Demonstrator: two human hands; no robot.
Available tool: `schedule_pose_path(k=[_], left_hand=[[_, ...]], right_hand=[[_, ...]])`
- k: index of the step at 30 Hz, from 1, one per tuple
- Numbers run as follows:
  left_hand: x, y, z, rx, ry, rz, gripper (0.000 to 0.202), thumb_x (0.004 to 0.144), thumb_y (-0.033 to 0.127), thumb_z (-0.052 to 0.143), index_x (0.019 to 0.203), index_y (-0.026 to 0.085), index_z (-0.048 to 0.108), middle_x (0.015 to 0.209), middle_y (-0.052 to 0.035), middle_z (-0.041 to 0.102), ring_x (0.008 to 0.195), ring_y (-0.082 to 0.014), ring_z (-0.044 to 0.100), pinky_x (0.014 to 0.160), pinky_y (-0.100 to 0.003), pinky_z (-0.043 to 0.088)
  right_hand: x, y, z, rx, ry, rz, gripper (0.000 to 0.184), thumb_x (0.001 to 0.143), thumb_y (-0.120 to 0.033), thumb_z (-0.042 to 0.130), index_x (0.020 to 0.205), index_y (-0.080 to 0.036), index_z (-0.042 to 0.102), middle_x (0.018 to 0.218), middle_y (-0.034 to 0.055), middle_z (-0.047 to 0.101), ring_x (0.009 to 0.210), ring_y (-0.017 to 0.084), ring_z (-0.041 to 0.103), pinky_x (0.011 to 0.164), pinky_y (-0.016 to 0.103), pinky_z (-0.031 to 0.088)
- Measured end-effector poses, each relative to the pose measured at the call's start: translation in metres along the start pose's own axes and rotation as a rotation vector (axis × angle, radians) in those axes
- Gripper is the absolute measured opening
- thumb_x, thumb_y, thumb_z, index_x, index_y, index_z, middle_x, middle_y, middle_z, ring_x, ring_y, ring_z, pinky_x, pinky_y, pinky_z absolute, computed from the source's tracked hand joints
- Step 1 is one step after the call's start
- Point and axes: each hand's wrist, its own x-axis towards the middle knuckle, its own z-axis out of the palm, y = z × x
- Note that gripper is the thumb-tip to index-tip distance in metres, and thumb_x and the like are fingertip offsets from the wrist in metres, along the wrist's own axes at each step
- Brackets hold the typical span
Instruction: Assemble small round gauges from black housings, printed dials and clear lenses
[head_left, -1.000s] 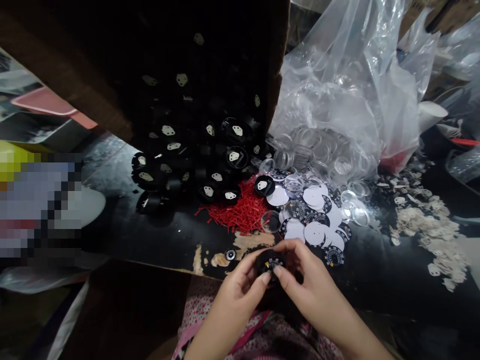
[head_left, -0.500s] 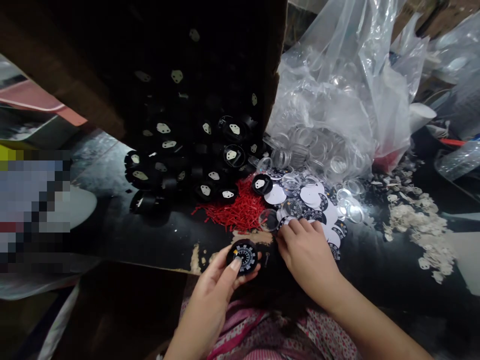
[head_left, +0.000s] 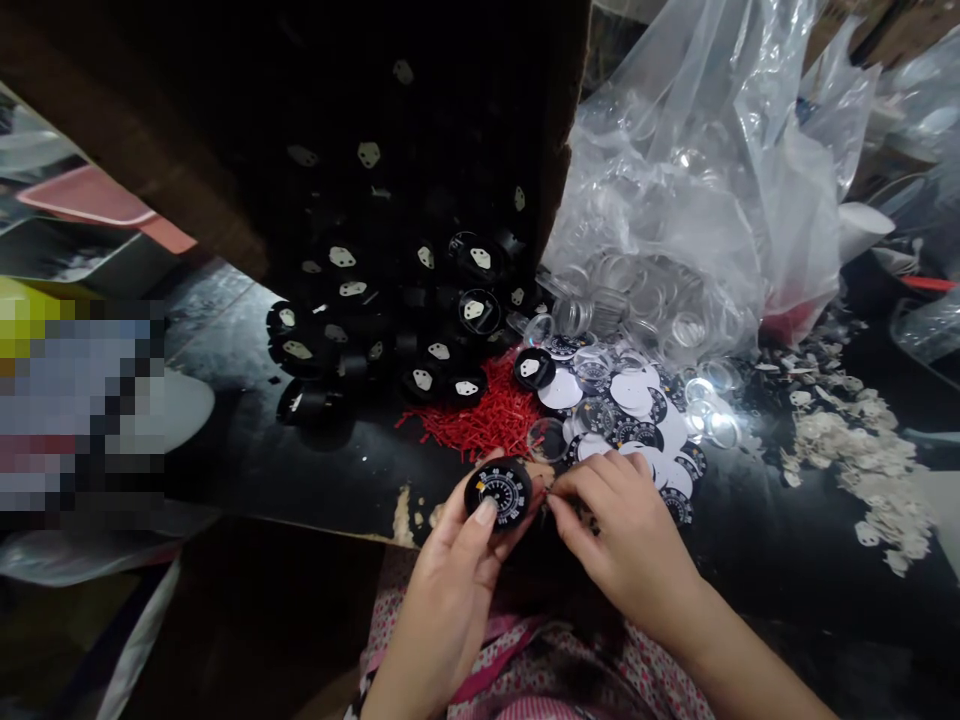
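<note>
My left hand is closed around a round black gauge, its numbered dial face up and my thumb pressing on the dial. Just right of it, my right hand has thumb and forefinger pinched together; whatever is between them is too small to name. Beyond that hand spread white and black printed dial discs, with clear round covers among them. A heap of thin red pointers lies past the gauge. Black round cases with pale plates inside sit at its far edge.
A dark open box on its side holds more black cases. Behind the discs, a plastic bag spills clear covers. Small pale plates are heaped at right. The black table's front edge runs near my body.
My right hand has come away from the dial discs, and its pinched fingertips are now close beside the gauge. My left hand still holds the gauge. The view has shifted slightly.
</note>
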Motion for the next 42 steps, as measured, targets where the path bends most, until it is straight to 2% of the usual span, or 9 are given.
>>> schedule_pose_path(k=[3, 5, 8, 12, 23, 29, 35, 39, 42], left_hand=[[0.002, -0.002, -0.002, 0.09, 0.008, 0.021, 0.049, 0.086, 0.036, 0.064, 0.133, 0.036, 0.053, 0.12, -0.0017, 0.071, 0.116, -0.0239, 0.063, 0.107, -0.042, 0.043], [0.003, -0.005, -0.001, 0.207, -0.014, 0.025, 0.045, 0.085, 0.036, 0.065, 0.129, 0.035, 0.057, 0.126, -0.0017, 0.068, 0.121, -0.0246, 0.059, 0.106, -0.039, 0.043], [0.004, -0.008, 0.003, 0.346, -0.037, 0.063, 0.034, 0.084, 0.039, 0.065, 0.117, 0.03, 0.065, 0.125, -0.0014, 0.068, 0.122, -0.0246, 0.058, 0.106, -0.034, 0.043], [0.003, -0.006, 0.007, 0.488, -0.058, 0.134, 0.029, 0.085, 0.038, 0.063, 0.113, 0.028, 0.066, 0.12, -0.0015, 0.07, 0.119, -0.0236, 0.06, 0.102, -0.031, 0.046], [-0.005, -0.001, 0.008, 0.531, -0.126, 0.175, 0.024, 0.086, 0.032, 0.062, 0.109, 0.025, 0.062, 0.109, -0.0014, 0.074, 0.104, -0.0174, 0.069, 0.092, -0.026, 0.053], [-0.007, -0.001, 0.006, 0.671, -0.071, 0.293, 0.019, 0.087, 0.026, 0.061, 0.106, 0.028, 0.063, 0.109, 0.0025, 0.074, 0.102, -0.0129, 0.069, 0.089, -0.019, 0.053], [-0.011, 0.002, 0.004, 0.808, 0.003, 0.401, 0.022, 0.083, 0.019, 0.062, 0.101, 0.03, 0.065, 0.099, 0.0054, 0.076, 0.093, -0.0125, 0.072, 0.084, -0.018, 0.054], [-0.009, 0.003, 0.005, 0.752, -0.011, 0.345, 0.021, 0.083, 0.022, 0.064, 0.102, 0.029, 0.067, 0.105, 0.0032, 0.075, 0.099, -0.0157, 0.07, 0.089, -0.022, 0.054], [-0.004, 0.004, 0.007, 0.557, -0.071, 0.153, 0.025, 0.085, 0.03, 0.064, 0.109, 0.028, 0.067, 0.115, -0.0003, 0.073, 0.109, -0.0202, 0.067, 0.097, -0.029, 0.051]], right_hand=[[-0.001, -0.005, -0.002, 0.216, 0.016, 0.024, 0.01, 0.093, -0.019, 0.054, 0.084, -0.02, 0.059, 0.083, 0.002, 0.063, 0.08, 0.018, 0.054, 0.076, 0.033, 0.035], [-0.002, -0.009, -0.003, 0.29, 0.022, 0.036, 0.009, 0.093, -0.017, 0.054, 0.086, -0.02, 0.059, 0.084, 0.0014, 0.063, 0.081, 0.017, 0.055, 0.077, 0.032, 0.035], [-0.002, -0.013, -0.001, 0.253, 0.022, 0.067, 0.011, 0.093, -0.016, 0.054, 0.086, -0.02, 0.061, 0.084, 0.0017, 0.062, 0.082, 0.018, 0.055, 0.078, 0.033, 0.035], [-0.001, -0.013, -0.002, 0.247, 0.003, 0.115, 0.012, 0.093, -0.017, 0.054, 0.084, -0.02, 0.061, 0.082, 0.001, 0.062, 0.081, 0.018, 0.055, 0.078, 0.034, 0.035], [-0.005, -0.013, -0.006, 0.407, -0.006, 0.168, 0.012, 0.09, -0.017, 0.055, 0.08, -0.021, 0.059, 0.081, 0.0003, 0.059, 0.077, 0.017, 0.054, 0.072, 0.03, 0.039], [-0.01, -0.015, -0.003, 0.39, -0.002, 0.178, 0.016, 0.091, -0.015, 0.056, 0.076, -0.02, 0.056, 0.078, -0.0002, 0.06, 0.074, 0.016, 0.054, 0.07, 0.029, 0.038], [-0.013, -0.021, 0.001, 0.4, 0.044, 0.182, 0.02, 0.09, -0.013, 0.056, 0.071, -0.02, 0.052, 0.073, -0.0011, 0.058, 0.071, 0.015, 0.053, 0.067, 0.028, 0.038], [-0.008, -0.02, -0.003, 0.391, 0.001, 0.234, 0.021, 0.088, -0.014, 0.059, 0.069, -0.02, 0.052, 0.07, -0.002, 0.058, 0.067, 0.015, 0.053, 0.064, 0.028, 0.037], [-0.005, -0.014, -0.006, 0.347, -0.025, 0.202, 0.018, 0.087, -0.016, 0.06, 0.071, -0.02, 0.055, 0.073, -0.0007, 0.06, 0.069, 0.016, 0.054, 0.065, 0.029, 0.038]])
